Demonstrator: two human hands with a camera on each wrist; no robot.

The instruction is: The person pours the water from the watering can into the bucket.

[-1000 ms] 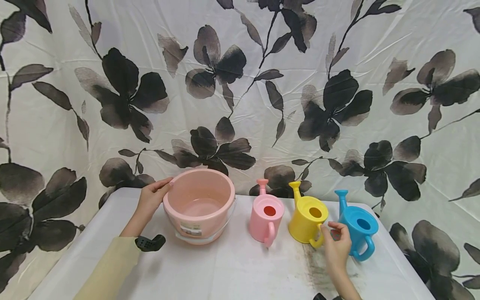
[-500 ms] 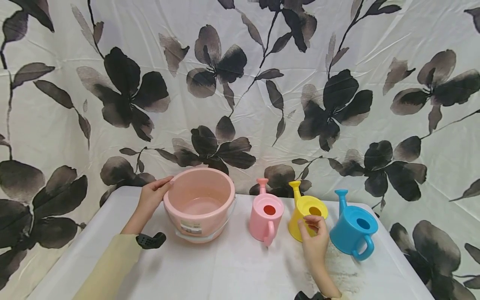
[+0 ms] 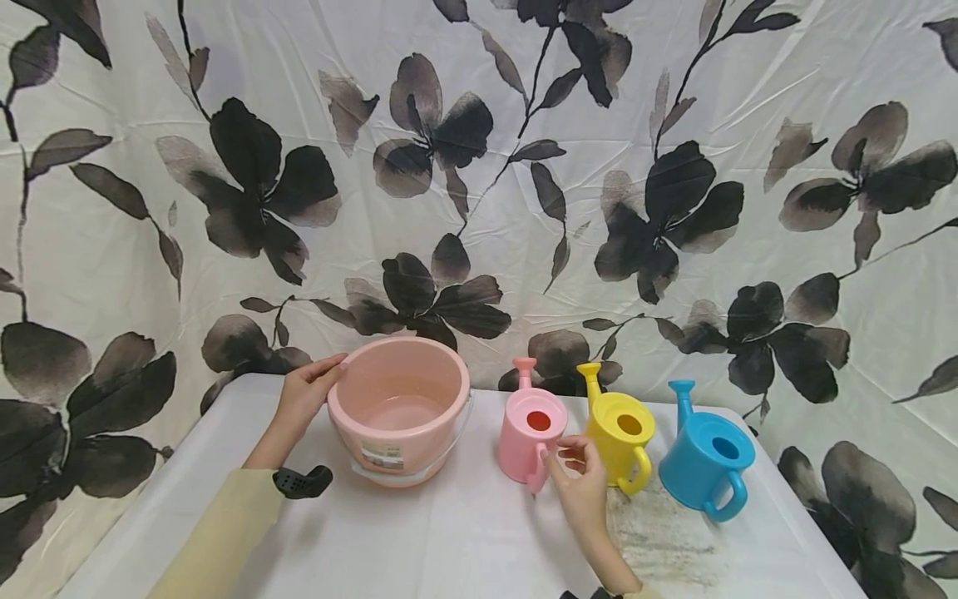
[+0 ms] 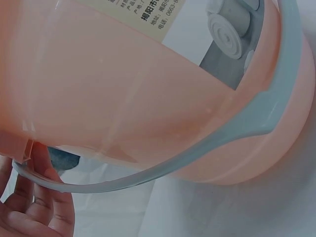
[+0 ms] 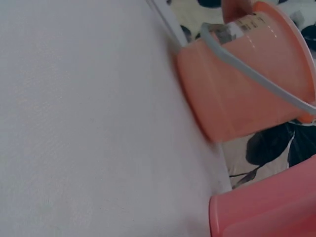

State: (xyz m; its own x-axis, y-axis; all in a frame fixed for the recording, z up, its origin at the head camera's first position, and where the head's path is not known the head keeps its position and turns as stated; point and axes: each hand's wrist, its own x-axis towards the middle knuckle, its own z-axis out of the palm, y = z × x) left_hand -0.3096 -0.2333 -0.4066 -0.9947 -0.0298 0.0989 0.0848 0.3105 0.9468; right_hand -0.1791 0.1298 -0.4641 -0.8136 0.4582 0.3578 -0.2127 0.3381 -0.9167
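Observation:
A pink bucket point(image 3: 400, 408) with a pale wire-like handle point(image 4: 182, 160) stands on the table's left side. My left hand point(image 3: 305, 399) holds its left rim; in the left wrist view the fingers point(image 4: 57, 207) curl by the lug where the handle joins. To the right stand three watering cans in a row: pink point(image 3: 525, 445), yellow point(image 3: 609, 437) and blue point(image 3: 696, 462), spouts pointing away. My right hand point(image 3: 585, 487) is beside the pink can's handle, thumb and fingers loosely bent and apart, fingertips right at the handle. The right wrist view shows the pink can's lower side point(image 5: 271, 205).
The white tabletop point(image 3: 449, 549) bears a dark smudged patch point(image 3: 662, 532) in front of the yellow and blue cans. Behind it hangs a white cloth point(image 3: 539, 249) with dark flowers. A printed label point(image 3: 382, 455) is on the bucket's front.
My right hand has moved left, from between the yellow and blue cans, past the yellow one, to the pink can's handle. The left hand, bucket and cans stay in place.

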